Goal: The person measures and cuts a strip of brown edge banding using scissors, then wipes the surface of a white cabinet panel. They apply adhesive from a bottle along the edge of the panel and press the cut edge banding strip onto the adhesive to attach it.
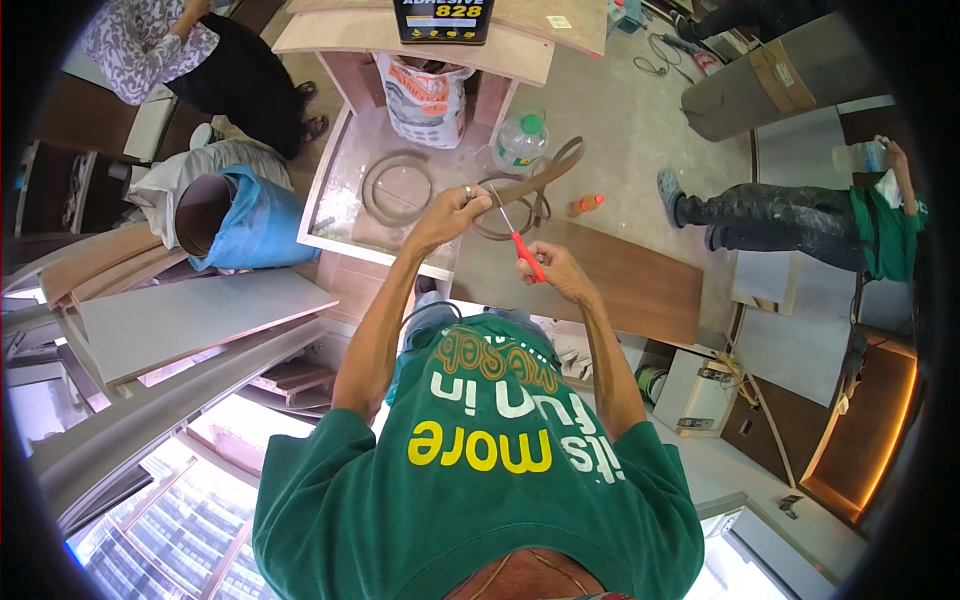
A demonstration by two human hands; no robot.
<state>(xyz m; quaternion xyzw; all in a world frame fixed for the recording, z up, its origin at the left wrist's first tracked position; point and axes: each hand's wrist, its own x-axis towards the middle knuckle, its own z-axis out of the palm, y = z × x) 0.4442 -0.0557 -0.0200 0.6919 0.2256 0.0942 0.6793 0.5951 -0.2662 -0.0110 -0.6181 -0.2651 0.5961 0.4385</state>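
Note:
My left hand (462, 212) pinches a long brown edging strip (545, 180) near its end, a ring showing on one finger. The strip runs off to the right and loops back in curls over the work surface. Closed around the red handles of a pair of scissors (527, 257) is my right hand (558, 272), just right of and nearer than the left. The thin metal blades point up and left, reaching the strip beside my left fingers. Whether the blades are parted is too small to tell. A coil of similar strip (367, 190) lies to the left.
Beyond my hands stand a clear green-capped bottle (520, 150), a small orange bottle (586, 204) and a printed sack (425, 105). A brown board (630, 280) lies at right. A blue-wrapped barrel (245, 215) stands left. Another person (800, 225) is at right, one (245, 85) at far left.

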